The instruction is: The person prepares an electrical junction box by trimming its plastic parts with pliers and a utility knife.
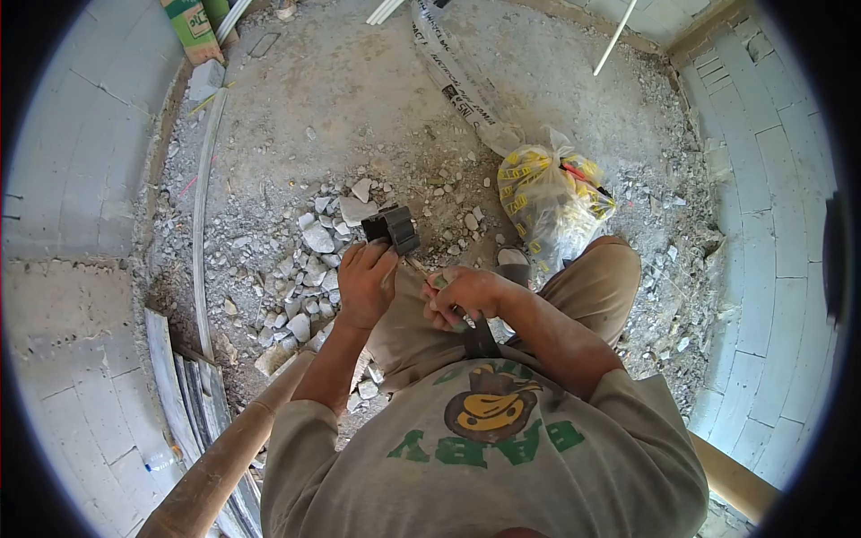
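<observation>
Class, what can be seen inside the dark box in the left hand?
Only a shadowed hollow shows inside the dark box; no contents can be made out. The left hand hides part of its near side.

Box (404,235) in left hand (366,276), ahead of torso; right hand (466,298) to its right, nearer the body. Rubble (309,278) on floor (332,99), mainly left of left hand. Bag (552,211) to the right, just beyond right knee (610,264). Long strip (204,197) along foot of left wall (81,170) (carton (190,31) beyond its far end).
</observation>
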Tool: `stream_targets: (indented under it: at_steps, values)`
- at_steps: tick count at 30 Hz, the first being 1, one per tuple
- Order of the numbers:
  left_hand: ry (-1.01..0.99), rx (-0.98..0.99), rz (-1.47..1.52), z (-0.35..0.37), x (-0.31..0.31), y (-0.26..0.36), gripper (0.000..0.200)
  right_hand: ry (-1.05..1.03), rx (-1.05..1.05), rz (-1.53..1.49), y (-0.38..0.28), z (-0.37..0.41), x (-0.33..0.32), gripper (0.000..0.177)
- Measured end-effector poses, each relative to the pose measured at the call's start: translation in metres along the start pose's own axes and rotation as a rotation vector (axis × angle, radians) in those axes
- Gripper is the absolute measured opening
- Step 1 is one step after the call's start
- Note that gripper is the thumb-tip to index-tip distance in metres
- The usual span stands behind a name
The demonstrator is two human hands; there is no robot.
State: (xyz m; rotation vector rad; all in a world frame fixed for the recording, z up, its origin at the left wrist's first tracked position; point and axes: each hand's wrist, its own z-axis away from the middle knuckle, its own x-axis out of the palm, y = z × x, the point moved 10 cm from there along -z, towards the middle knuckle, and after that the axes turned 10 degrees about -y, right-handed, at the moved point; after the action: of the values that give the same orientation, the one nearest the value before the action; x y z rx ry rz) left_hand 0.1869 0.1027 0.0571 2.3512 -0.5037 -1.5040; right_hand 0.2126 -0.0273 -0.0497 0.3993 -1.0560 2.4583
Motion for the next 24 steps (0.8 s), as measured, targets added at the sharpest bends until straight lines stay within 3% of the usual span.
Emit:
stream_targets:
  at_steps: [4,6,10,12,15,19,21,24]
  values:
    - [-0.002,0.025,0.039,0.000,-0.003,-0.003,0.009,0.079,-0.001,0.147,0.018,-0.015,-0.002,0.018]
    - [-0.286,-0.736,0.379,0.022,0.032,-0.064,0.012,0.890,-0.604,1.003,-0.043,0.032,0.001,0.015]
    - [-0.187,-0.736,0.476,0.021,0.035,-0.063,0.015,0.901,-0.532,0.927,-0.052,0.040,0.000,0.016]
    - [-0.022,-0.145,0.169,0.001,0.012,-0.019,0.015,0.092,0.117,0.262,-0.002,0.004,0.002,0.025]
    - [0.073,0.024,0.085,-0.001,-0.008,0.001,0.015,-0.023,0.091,0.236,-0.010,0.010,0.004,0.025]
    - [0.034,0.083,0.074,0.009,-0.006,-0.001,0.015,0.073,0.081,0.263,0.021,-0.010,0.008,0.026]
    - [-0.122,-0.579,0.391,0.027,0.021,-0.057,0.014,0.754,-0.377,0.970,-0.033,0.023,0.002,0.024]
    - [-0.017,-0.655,0.557,0.023,0.018,-0.059,0.014,0.877,-0.472,0.949,-0.038,0.031,0.008,0.025]
